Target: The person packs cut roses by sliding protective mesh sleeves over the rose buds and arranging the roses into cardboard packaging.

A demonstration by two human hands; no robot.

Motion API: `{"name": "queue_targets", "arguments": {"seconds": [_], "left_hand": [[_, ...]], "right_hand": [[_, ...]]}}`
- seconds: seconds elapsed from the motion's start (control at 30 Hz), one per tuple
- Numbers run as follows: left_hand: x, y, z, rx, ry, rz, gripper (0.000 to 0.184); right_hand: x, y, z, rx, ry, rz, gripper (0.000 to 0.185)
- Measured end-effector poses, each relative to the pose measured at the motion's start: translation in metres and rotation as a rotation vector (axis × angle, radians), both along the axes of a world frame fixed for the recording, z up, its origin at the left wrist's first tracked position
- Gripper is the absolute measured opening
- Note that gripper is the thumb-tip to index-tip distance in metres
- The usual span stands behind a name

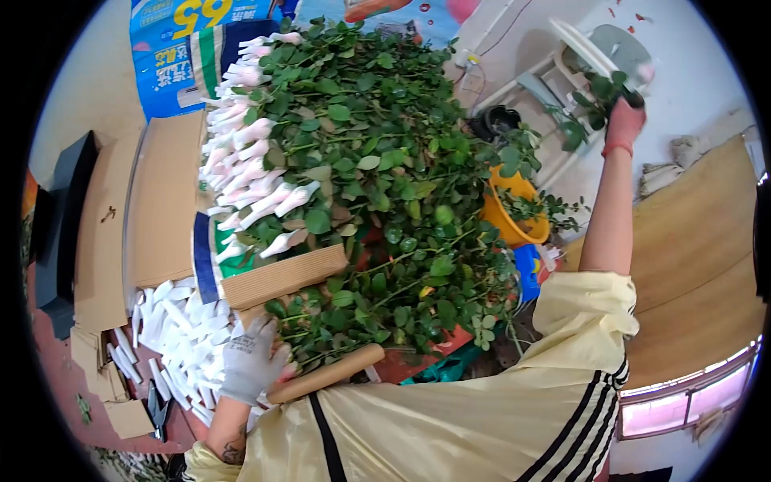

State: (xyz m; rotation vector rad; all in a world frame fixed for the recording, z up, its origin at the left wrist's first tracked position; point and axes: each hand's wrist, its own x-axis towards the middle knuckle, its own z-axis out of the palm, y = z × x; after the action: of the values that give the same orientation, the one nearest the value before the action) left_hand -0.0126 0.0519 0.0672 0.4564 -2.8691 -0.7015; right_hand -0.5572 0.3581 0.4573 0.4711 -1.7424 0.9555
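Observation:
My left hand (253, 359), in a pale grey glove, lies at the table's near side beside leafy stems and white foam sleeves (181, 325). Its thumb stands apart from loosely bent fingers, and a small pink bloom (287, 372) shows beside it. Stretched out far to the right, my right hand (625, 127) wears a pinkish-red glove. Its fingers are closed on a leafy rose (604, 96) with a pale, blurred head. Between the hands lies a big heap of rose stems (385, 161), many heads covered in white netting on the left side.
A corrugated cardboard strip (285, 275) and a cardboard roll (325, 373) lie at the heap's near end. Right of it stand a yellow bucket (510, 210) with stems and a white chair (582, 44). Cardboard sheets (165, 193) and a black stapler-like tool (158, 411) are at left.

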Motion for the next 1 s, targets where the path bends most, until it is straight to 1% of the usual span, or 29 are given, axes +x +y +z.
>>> {"name": "queue_targets", "arguments": {"seconds": [0.03,0.07,0.1,0.13,0.17,0.2,0.23,0.27,0.3,0.33,0.37,0.4,0.43,0.47,0.5,0.57,0.6,0.63,0.67,0.7,0.73,0.8,0.83,0.9,1.0], "left_hand": [[0.0,0.0,0.002,0.03,-0.058,-0.002,0.057],[-0.002,0.001,0.007,0.035,-0.047,-0.004,0.057],[-0.003,0.003,0.014,0.052,-0.099,-0.008,0.06],[-0.001,0.004,0.016,0.072,-0.161,-0.008,0.064],[0.003,0.005,0.013,0.078,-0.163,-0.038,0.07],[0.003,0.007,0.012,0.029,-0.128,-0.056,0.071],[0.004,0.008,0.01,-0.017,-0.109,-0.061,0.071],[0.007,0.007,0.009,-0.154,-0.058,-0.101,0.071],[0.01,0.006,0.007,-0.133,-0.029,-0.104,0.07],[0.012,0.009,0.003,-0.103,-0.016,-0.064,0.065],[0.014,0.011,0.0,-0.082,-0.013,-0.045,0.064],[0.013,0.012,0.004,-0.1,-0.061,-0.04,0.064],[0.007,0.011,0.013,-0.034,-0.223,-0.045,0.065],[0.008,0.011,0.013,0.002,-0.295,-0.039,0.065],[0.009,0.01,0.012,0.036,-0.367,-0.032,0.065],[0.014,0.011,-0.008,-0.126,-0.137,-0.063,0.065],[0.016,0.011,-0.005,-0.124,-0.134,-0.035,0.065],[0.016,0.012,-0.001,-0.145,-0.132,-0.028,0.063],[0.017,0.014,0.003,-0.164,-0.131,-0.026,0.06],[0.017,0.015,0.004,-0.127,-0.154,-0.016,0.06],[0.019,0.015,0.001,-0.119,-0.157,-0.012,0.06],[0.017,0.014,-0.004,-0.238,-0.077,-0.035,0.059],[0.017,0.016,-0.003,-0.232,-0.076,-0.033,0.059],[0.016,0.016,0.006,-0.124,-0.176,-0.021,0.059],[0.015,0.016,0.006,-0.107,-0.23,-0.037,0.06]], "right_hand": [[0.019,0.01,0.006,-0.039,0.081,0.052,0.031],[0.036,0.015,0.009,-0.103,0.192,0.149,0.026],[0.067,0.008,0.012,-0.074,0.281,0.202,0.025],[0.098,-0.002,0.008,-0.081,0.236,0.256,0.027],[0.134,-0.021,-0.002,-0.023,0.226,0.417,0.031],[0.176,-0.048,-0.023,0.056,0.261,0.386,0.035],[0.22,-0.071,-0.052,0.143,0.096,0.37,0.034],[0.242,-0.078,-0.079,0.501,0.101,0.412,0.035],[0.258,-0.093,-0.106,0.946,0.439,0.437,0.039],[0.286,-0.119,-0.132,1.219,0.542,0.538,0.048],[0.305,-0.131,-0.166,1.317,0.581,0.627,0.039],[0.318,-0.139,-0.207,1.367,0.593,0.696,0.03],[0.327,-0.149,-0.245,1.4,0.585,0.743,0.022],[0.335,-0.159,-0.282,1.442,0.557,0.766,0.015],[0.341,-0.168,-0.31,1.49,0.477,0.762,0.019],[0.348,-0.181,-0.356,1.588,0.315,0.746,0.031],[0.349,-0.189,-0.367,1.635,0.24,0.738,0.037],[0.347,-0.193,-0.374,1.639,0.262,0.757,0.037],[0.343,-0.194,-0.379,1.614,0.199,0.774,0.037],[0.343,-0.194,-0.381,1.591,0.128,0.785,0.037],[0.344,-0.194,-0.383,1.598,0.126,0.792,0.037],[0.342,-0.196,-0.382,1.506,0.19,0.827,0.038],[0.343,-0.197,-0.387,1.512,0.19,0.829,0.038],[0.345,-0.199,-0.401,1.575,0.156,0.796,0.04],[0.34,-0.203,-0.411,1.539,0.174,0.841,0.039]]}}
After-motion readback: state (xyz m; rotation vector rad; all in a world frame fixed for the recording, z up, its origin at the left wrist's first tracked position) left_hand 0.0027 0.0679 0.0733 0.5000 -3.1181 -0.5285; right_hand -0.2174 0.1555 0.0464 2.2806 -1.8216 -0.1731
